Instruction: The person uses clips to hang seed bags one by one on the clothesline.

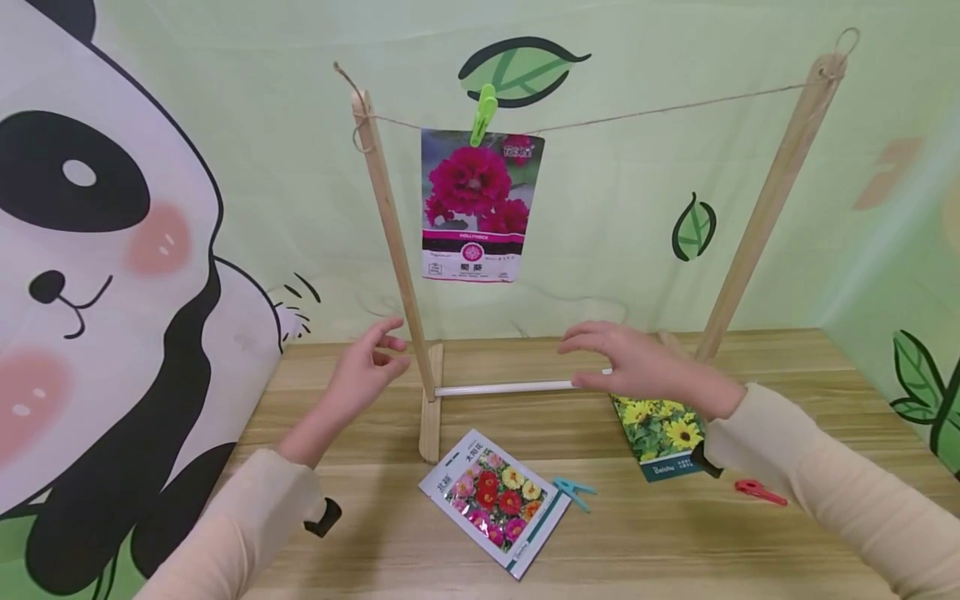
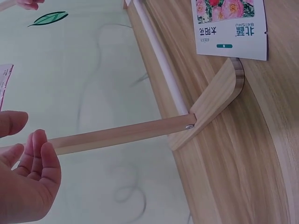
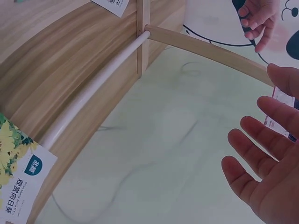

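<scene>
A hollyhock seed packet point(image 1: 480, 208) hangs from a twine line point(image 1: 660, 110), held by a green clothespin point(image 1: 484, 115). My left hand point(image 1: 369, 360) is beside the left wooden post point(image 1: 393, 242), its fingers loosely bent around nothing. Above the white crossbar point(image 1: 510, 387), my right hand point(image 1: 630, 358) is held out with fingers spread and nothing in them. On the table lies a second seed packet point(image 1: 495, 504) with red and pink flowers, a blue clothespin point(image 1: 574, 492) at its edge. A yellow-flower packet point(image 1: 660, 433) lies partly hidden under my right arm.
A red clothespin point(image 1: 761, 492) lies on the wooden table point(image 1: 375, 517) at the right. The right wooden post point(image 1: 772, 208) carries the twine's other end. Behind the rack hangs a pale green backdrop point(image 1: 615, 208) with a printed panda at the left.
</scene>
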Tool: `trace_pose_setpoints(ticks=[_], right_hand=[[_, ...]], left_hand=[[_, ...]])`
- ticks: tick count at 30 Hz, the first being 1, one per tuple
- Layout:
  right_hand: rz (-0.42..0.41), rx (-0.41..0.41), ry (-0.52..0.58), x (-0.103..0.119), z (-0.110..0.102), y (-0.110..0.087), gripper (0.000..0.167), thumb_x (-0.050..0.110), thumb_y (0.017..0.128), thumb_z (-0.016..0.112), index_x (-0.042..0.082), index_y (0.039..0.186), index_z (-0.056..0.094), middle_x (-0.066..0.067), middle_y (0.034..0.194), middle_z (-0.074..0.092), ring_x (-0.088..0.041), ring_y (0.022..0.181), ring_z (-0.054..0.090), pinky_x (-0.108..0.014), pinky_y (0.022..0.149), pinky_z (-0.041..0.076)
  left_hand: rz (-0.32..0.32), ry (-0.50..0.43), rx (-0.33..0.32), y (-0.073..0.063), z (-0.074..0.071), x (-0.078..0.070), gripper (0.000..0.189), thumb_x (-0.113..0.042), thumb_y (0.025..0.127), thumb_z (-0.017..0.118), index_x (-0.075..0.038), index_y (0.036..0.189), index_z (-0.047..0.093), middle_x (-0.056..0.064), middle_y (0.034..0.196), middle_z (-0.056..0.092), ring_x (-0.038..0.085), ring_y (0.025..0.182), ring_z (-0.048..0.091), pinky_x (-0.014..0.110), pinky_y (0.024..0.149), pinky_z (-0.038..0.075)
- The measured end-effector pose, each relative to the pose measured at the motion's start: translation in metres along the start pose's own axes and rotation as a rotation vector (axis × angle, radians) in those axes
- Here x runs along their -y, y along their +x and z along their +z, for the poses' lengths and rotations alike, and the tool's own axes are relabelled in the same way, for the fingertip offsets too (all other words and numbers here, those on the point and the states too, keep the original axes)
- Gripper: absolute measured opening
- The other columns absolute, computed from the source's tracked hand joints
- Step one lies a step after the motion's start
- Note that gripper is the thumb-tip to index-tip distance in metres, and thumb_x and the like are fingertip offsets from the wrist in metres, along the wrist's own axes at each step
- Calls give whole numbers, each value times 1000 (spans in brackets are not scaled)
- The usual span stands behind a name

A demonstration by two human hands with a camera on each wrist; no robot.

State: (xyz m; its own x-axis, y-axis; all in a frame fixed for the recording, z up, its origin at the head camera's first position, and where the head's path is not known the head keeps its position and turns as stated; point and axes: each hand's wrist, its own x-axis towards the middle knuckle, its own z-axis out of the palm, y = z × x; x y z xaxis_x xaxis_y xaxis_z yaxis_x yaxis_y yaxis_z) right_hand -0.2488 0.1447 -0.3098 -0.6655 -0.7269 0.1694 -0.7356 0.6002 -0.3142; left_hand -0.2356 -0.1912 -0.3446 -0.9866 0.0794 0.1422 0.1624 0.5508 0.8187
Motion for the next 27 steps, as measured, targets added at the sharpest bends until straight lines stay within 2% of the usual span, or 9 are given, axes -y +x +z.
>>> trace_pose_setpoints(ticks=[15, 27], right_hand=[[-7, -4, 14, -7, 17, -6, 39, 25, 82, 62, 6, 115, 56, -12, 121, 53, -28, 112, 49, -43, 92, 41], [-20, 9, 53, -13, 28, -9, 38, 22, 81, 62, 7, 115, 56, -12, 119, 54, -28, 111, 49, -44, 93, 41]], left_hand=[[-25, -9, 74, -6, 7, 17, 51, -8, 84, 56, -8, 132, 38, 19, 107, 53, 24, 84, 56, 27, 69, 47], [-72, -27, 86, -11, 14, 28, 50, -8, 84, 56, -7, 131, 38, 17, 106, 53, 24, 85, 55, 29, 69, 48]])
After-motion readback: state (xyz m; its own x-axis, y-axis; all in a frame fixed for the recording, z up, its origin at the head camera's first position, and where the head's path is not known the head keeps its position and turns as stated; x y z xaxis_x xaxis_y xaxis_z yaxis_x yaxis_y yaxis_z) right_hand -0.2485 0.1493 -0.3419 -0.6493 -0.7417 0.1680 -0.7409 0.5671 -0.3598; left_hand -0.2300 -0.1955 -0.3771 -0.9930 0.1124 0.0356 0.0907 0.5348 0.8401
